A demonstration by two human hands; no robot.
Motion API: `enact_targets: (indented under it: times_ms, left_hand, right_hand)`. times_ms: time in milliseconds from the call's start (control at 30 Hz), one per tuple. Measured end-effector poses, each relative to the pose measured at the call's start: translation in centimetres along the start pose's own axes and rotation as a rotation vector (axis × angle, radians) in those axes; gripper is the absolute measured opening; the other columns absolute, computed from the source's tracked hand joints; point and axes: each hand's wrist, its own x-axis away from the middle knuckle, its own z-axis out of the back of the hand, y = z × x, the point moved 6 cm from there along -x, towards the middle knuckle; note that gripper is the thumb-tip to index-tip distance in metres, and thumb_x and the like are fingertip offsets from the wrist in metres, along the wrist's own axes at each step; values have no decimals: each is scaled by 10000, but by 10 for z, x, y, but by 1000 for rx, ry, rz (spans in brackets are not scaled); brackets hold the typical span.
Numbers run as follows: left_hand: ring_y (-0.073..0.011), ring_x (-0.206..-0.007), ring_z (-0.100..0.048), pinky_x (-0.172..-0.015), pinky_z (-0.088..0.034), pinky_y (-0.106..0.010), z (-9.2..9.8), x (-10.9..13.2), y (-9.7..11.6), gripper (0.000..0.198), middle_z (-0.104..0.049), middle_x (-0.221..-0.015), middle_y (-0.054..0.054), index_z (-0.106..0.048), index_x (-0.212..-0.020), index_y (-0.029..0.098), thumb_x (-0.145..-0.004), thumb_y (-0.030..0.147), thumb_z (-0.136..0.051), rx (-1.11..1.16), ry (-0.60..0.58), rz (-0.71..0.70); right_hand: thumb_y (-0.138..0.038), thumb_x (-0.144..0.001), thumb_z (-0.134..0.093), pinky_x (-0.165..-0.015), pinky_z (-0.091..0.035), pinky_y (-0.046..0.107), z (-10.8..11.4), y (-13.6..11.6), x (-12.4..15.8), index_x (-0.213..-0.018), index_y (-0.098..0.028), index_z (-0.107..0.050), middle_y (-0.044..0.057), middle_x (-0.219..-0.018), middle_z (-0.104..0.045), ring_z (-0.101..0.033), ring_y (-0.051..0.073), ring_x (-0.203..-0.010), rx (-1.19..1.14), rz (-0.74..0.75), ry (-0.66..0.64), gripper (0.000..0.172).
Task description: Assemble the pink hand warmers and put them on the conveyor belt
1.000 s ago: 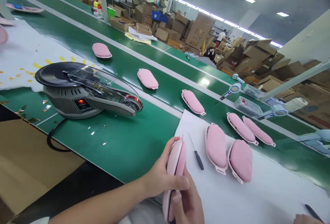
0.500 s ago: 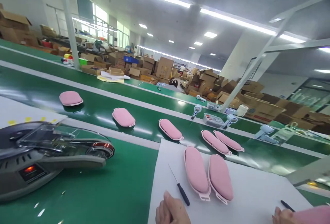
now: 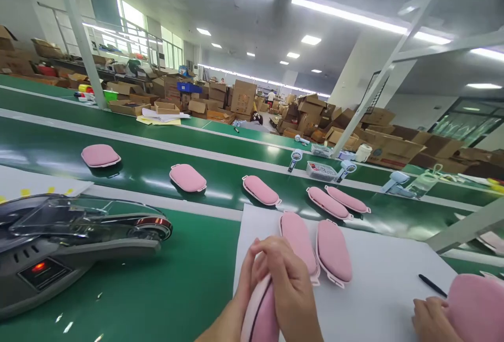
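My left hand [image 3: 247, 273] and my right hand [image 3: 292, 281] are closed around a pink padded case [image 3: 263, 318] with a dark seam line, low in the middle of the view. The fingers meet at its upper end. Part of the case is hidden by the hands and the lower frame edge. Just beyond my right hand, two more pink cases [image 3: 298, 242] [image 3: 334, 252] lie side by side on a white sheet [image 3: 378, 263]. No screwdriver shows now; my hands cover that part of the sheet.
Several pink cases [image 3: 188, 178] lie along the green bench [image 3: 129, 184]. A grey machine with a clear cover [image 3: 86, 247] stands at left. At right, another person's hand [image 3: 431, 318] holds a pink case [image 3: 477, 308] beside a black pen-like tool [image 3: 432, 285]. Light-blue handheld devices [image 3: 346, 168] stand farther back.
Both hands are now together on a pink case; before, only one hand showed near a screwdriver. The other person's pink case has come further into view at right. The view has shifted slightly.
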Motion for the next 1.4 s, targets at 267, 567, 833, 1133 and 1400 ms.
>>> enact_targets:
  times_ms: [267,567,833,1133,1400]
  left_hand:
    - [-317,-1397,-304,-1163,-210,-434,-8,10,-12,885,-436,-1461,-137,-305,-1470,195,-774,715,-475,1,-27,-7]
    - [-228,-1088,-603,-898,-511,-320,-7,20,43,557,-578,-1314,-50,-473,-1351,307,-812,280,-610,-991,-360,233]
    - [-176,-818,-668,-667,-554,-265,-6,29,30,268,-707,-997,-45,-604,-1115,201,-940,219,-401,-1501,-315,-53]
    - [-191,-773,-627,-712,-523,-332,-19,37,20,200,-704,-850,-79,-577,-965,133,-843,44,-445,-1532,80,-578]
    - [-198,-870,-610,-853,-476,-359,-15,40,15,246,-688,-933,-71,-555,-1023,149,-831,35,-451,-1593,44,-488]
  right_hand:
    - [-399,-936,-518,-751,-537,331,-136,-29,11,-1010,-163,-621,51,-1013,-644,-627,147,-841,-331,-335,-122,268]
    - [-423,-920,-387,-566,-446,283,-96,37,16,-498,-227,-376,-32,-504,-457,-503,128,-520,-327,-708,249,466]
    - [-224,-949,-444,-930,-372,355,-72,-10,70,-1196,-157,-567,94,-1114,-618,-507,219,-1078,454,87,-337,284]
    - [-151,-945,-438,-808,-368,359,-87,-11,79,-996,-156,-536,70,-924,-613,-517,199,-881,499,111,-267,110]
    - [-251,-950,-460,-821,-402,358,-83,-7,74,-1080,-208,-524,58,-990,-624,-543,211,-937,466,61,-392,152]
